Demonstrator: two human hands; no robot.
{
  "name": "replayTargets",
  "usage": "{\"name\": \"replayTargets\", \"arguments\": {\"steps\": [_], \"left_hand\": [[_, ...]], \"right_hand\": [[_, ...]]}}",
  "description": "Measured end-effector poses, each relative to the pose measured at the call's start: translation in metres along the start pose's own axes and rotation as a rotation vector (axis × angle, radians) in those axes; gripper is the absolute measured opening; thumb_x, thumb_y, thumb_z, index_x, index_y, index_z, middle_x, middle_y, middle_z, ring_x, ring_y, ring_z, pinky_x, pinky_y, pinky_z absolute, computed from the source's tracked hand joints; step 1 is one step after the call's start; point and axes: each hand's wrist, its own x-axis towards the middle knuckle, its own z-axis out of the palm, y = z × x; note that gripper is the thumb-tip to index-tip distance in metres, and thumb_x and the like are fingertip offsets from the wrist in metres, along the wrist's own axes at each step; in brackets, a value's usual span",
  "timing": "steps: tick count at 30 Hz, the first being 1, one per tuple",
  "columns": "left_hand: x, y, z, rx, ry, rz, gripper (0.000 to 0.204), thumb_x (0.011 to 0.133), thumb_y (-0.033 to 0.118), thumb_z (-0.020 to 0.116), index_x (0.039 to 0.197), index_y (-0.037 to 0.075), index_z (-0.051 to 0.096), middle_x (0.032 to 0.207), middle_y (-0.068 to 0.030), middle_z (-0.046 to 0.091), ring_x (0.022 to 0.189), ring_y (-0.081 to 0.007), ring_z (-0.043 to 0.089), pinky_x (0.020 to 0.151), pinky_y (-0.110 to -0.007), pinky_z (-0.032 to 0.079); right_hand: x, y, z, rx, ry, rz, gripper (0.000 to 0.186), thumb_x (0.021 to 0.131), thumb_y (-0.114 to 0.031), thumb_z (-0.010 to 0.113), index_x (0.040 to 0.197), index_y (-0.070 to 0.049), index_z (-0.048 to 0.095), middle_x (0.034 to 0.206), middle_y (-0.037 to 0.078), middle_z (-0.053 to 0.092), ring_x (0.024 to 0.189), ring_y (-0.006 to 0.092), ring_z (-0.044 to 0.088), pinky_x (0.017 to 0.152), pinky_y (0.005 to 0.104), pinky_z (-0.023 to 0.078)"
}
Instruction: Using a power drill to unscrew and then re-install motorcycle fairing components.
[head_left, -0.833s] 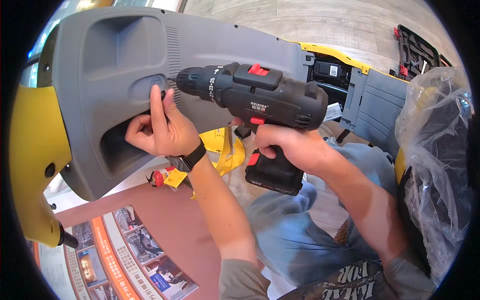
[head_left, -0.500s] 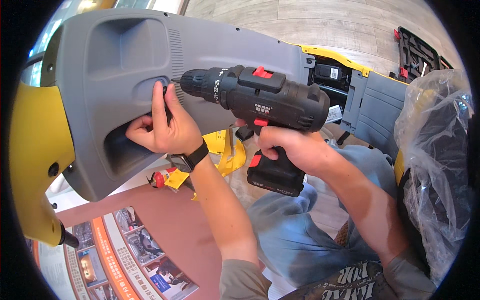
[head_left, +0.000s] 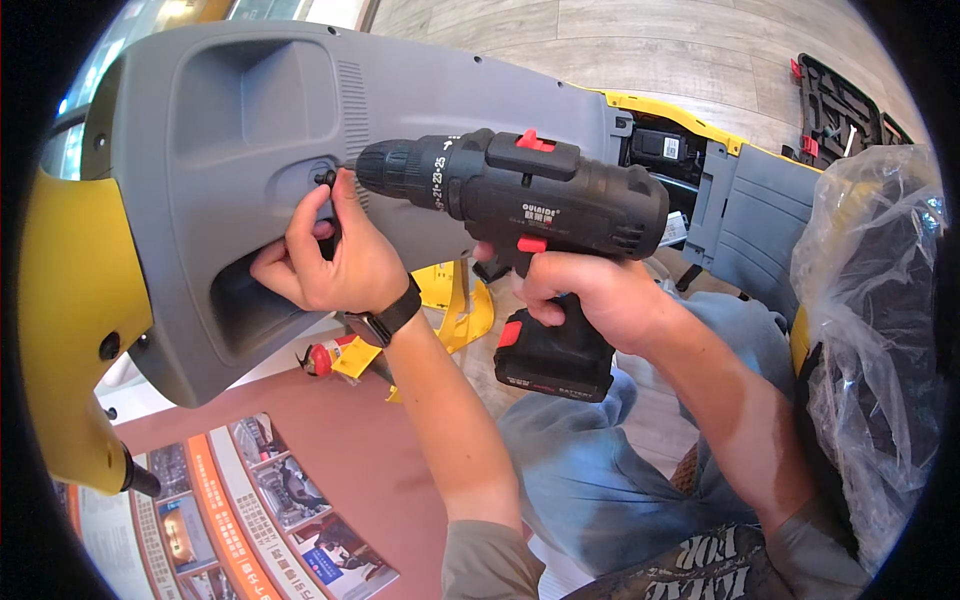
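A person's left hand (head_left: 345,262) holds a small black fastener (head_left: 326,178) at the tips of the thumb and forefinger, the two set narrow, over an oval recess in a large grey panel (head_left: 440,95). The other left fingers curl toward the palm beside a deeper hollow on the panel's near side. The right hand (head_left: 590,290) wraps around the handle of a black cordless drill (head_left: 555,190) with red switches, its fingers closed on the grip and its battery hanging toward the near side. The drill lies almost level, its chuck pointing left, just beside the left thumb; whether its tip touches the fastener is too small to tell.

A dark watch (head_left: 375,326) circles the left wrist. At far left stands a curved yellow part (head_left: 75,260), and at near left a printed poster (head_left: 245,515) lies on a reddish-brown surface (head_left: 400,450). Yellow pieces (head_left: 468,312) sit beyond the left forearm, close to a small red object (head_left: 319,360). At right hangs clear plastic wrapping (head_left: 870,270), and at far right an open black tool case (head_left: 838,105) rests on the wood-look floor (head_left: 650,55).
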Motion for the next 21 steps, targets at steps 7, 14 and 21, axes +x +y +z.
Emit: {"name": "replayTargets", "arguments": {"steps": [7, 14, 21], "left_hand": [[0.0010, 0.0035, -0.0026, 0.023, -0.025, -0.012, 0.021, 0.063, 0.005, 0.085, 0.076, 0.011, 0.070, 0.083, -0.0015, 0.040, 0.062, -0.0111, 0.041, 0.055, -0.026, 0.039], [0.0021, 0.0045, -0.0023, 0.008, -0.009, -0.009, 0.020, 0.063, 0.001, 0.082, 0.076, 0.009, 0.070, 0.080, -0.0007, 0.042, 0.060, -0.0098, 0.043, 0.054, -0.024, 0.039], [0.0028, 0.0033, -0.0028, 0.015, -0.024, 0.024, 0.020, 0.063, 0.001, 0.082, 0.075, 0.009, 0.068, 0.079, -0.0010, 0.042, 0.060, -0.0111, 0.042, 0.054, -0.025, 0.038]], "right_hand": [[0.0004, 0.0024, -0.0024, 0.002, -0.015, 0.054, 0.038, 0.066, -0.006, 0.055, 0.102, 0.003, 0.061, 0.075, 0.006, 0.059, 0.052, 0.0096, 0.043, 0.051, 0.0247, 0.037], [0.0000, -0.0018, 0.0008, 0.024, -0.026, 0.054, 0.030, 0.069, -0.008, 0.054, 0.097, 0.001, 0.062, 0.077, 0.004, 0.057, 0.052, 0.0094, 0.042, 0.048, 0.0251, 0.036], [0.0022, -0.0008, -0.0026, 0.113, -0.027, 0.118, 0.031, 0.066, -0.006, 0.055, 0.094, 0.003, 0.062, 0.085, 0.006, 0.061, 0.054, 0.0109, 0.044, 0.049, 0.0253, 0.037]]}}
